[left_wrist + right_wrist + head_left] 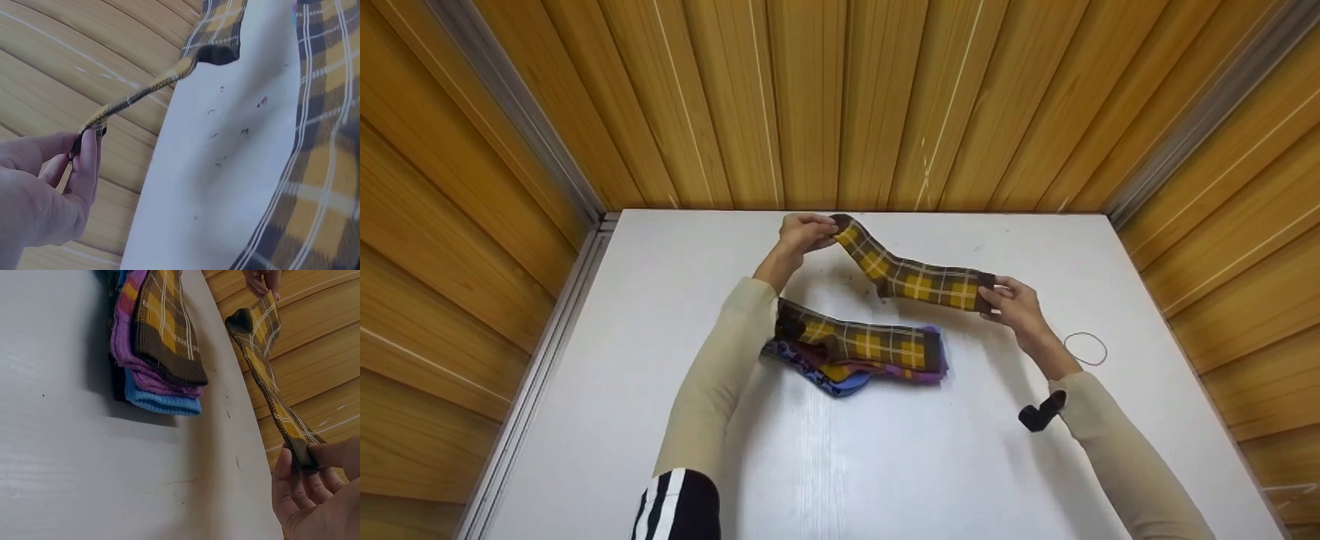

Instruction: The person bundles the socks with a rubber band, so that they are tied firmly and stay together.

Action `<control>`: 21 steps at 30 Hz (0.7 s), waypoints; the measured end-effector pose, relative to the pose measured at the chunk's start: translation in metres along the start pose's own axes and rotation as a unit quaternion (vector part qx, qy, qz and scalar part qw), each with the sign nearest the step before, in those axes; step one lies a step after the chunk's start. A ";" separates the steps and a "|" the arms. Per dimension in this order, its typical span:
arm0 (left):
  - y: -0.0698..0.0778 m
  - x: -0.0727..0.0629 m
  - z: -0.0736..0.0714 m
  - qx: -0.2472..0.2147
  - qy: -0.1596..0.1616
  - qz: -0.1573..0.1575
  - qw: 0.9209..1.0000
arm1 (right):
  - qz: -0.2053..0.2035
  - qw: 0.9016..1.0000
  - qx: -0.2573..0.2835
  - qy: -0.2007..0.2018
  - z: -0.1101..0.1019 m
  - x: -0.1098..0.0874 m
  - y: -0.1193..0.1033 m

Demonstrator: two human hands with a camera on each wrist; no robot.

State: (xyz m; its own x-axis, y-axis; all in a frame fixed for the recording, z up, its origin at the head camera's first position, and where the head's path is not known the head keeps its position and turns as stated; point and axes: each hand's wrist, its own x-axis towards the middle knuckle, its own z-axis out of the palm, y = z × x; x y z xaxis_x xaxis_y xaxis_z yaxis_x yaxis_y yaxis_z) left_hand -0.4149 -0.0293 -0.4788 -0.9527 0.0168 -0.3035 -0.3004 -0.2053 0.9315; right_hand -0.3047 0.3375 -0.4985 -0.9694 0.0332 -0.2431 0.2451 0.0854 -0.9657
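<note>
A brown and yellow plaid sock (922, 283) is stretched between both hands above the back of the white table. My left hand (805, 232) pinches its dark toe, thumb against fingers. At the other end, my right hand (1014, 304) grips the dark brown cuff between thumb and fingers. The sock's dark heel (216, 54) hangs downward along its middle. Nearer to me lies a stack of socks (160, 332), with a matching plaid sock (877, 345) on top and purple and blue ones beneath. The left forearm covers the stack's left end in the head view.
A thin hair-tie-like ring (1085, 349) lies on the table (885, 465), right of the right wrist. Wood-plank walls (840, 105) enclose the table at the back and both sides. Small dark marks (245, 131) dot the tabletop beneath the held sock.
</note>
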 end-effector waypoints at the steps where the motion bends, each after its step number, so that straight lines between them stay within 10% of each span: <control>1: 0.002 -0.002 -0.005 -0.002 -0.006 0.000 1.000 | 0.003 1.000 0.004 -0.008 0.001 -0.001 -0.002; 21: 0.014 -0.081 -0.082 0.045 -0.076 0.009 0.996 | 0.067 0.990 0.025 -0.119 0.032 -0.028 -0.007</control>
State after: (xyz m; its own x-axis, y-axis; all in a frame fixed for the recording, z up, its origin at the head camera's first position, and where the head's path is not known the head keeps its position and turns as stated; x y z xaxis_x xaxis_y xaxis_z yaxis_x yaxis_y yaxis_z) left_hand -0.3385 -0.1136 -0.4577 -0.9519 0.1628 -0.2597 -0.2801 -0.1185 0.9526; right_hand -0.2795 0.3041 -0.4878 -0.9049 -0.1948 -0.3784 0.3769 0.0460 -0.9251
